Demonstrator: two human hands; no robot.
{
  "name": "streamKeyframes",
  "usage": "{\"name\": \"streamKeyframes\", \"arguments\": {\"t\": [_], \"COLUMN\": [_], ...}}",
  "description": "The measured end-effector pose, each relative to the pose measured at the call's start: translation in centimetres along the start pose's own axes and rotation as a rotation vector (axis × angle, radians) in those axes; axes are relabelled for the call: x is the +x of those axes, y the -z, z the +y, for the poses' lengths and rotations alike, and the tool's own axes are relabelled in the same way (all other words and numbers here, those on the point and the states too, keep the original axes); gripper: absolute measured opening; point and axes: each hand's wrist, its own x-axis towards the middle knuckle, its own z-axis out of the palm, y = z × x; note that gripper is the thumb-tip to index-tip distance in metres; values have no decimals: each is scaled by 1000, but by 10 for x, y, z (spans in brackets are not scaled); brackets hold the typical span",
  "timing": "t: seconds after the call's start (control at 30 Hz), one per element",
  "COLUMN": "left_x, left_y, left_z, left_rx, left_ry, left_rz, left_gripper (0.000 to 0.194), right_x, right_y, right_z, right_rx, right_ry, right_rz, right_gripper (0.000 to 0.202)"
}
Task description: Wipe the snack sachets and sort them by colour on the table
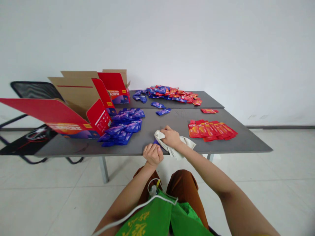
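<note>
My right hand (170,137) presses a cream cloth (187,143) onto a blue packet at the near edge of the grey table (246,141). My left hand (153,154) is closed on that blue packet (156,143), of which only a corner shows. A heap of blue packets (124,126) lies left of my hands. A fanned row of red packets (211,129) lies to the right.
An open red cardboard box (73,111) lies on its side at the table's left, a second box (115,86) behind it. A mixed pile of red and blue packets (172,93) sits at the back. A black chair (31,91) stands at far left.
</note>
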Motion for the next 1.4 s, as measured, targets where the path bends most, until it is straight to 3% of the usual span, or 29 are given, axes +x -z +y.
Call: {"name": "streamKeyframes", "arguments": {"t": [0.07, 0.17, 0.43, 0.57, 0.77, 0.93, 1.0, 1.1, 1.23, 1.4], "left_x": [0, -1, -4, 0, 6, 17, 25, 38, 54, 71], "left_y": [-1, -1, -2, 1, 14, 32, 38, 42, 36, 23], "left_z": [0, 0, -2, 3, 8, 6, 10, 21, 30, 10], "left_rx": [0, -13, -3, 31, 10, -68, -64, 33, 132, 76], "left_ry": [1, 10, -17, 7, 109, 139, 130, 147, 212, 471], "left_rz": [6, 18, 15, -8, -153, -151, -193, -368, -559, -580], "left_gripper": [33, 31, 34, 30, 28, 16, 29, 57, 46, 36], "right_x": [14, 18, -37, -19, 24, 19, 8, -9, -30, -44], "right_y": [2, 7, 6, 2, 5, 14, 20, 34, 51, 45], "right_z": [3, 3, -7, 0, 25, 41, 45, 47, 42, 21], "right_rx": [-28, -46, 17, 12, -36, 84, 119, 126, 135, 159], "right_ry": [-112, -161, 98, -53, -320, -425, -406, -335, -222, -32], "right_rz": [-6, -14, -5, -39, 20, 47, 106, 201, 256, 221], "right_gripper": [33, 35, 49, 43, 39, 38, 39, 44, 51, 54]}}
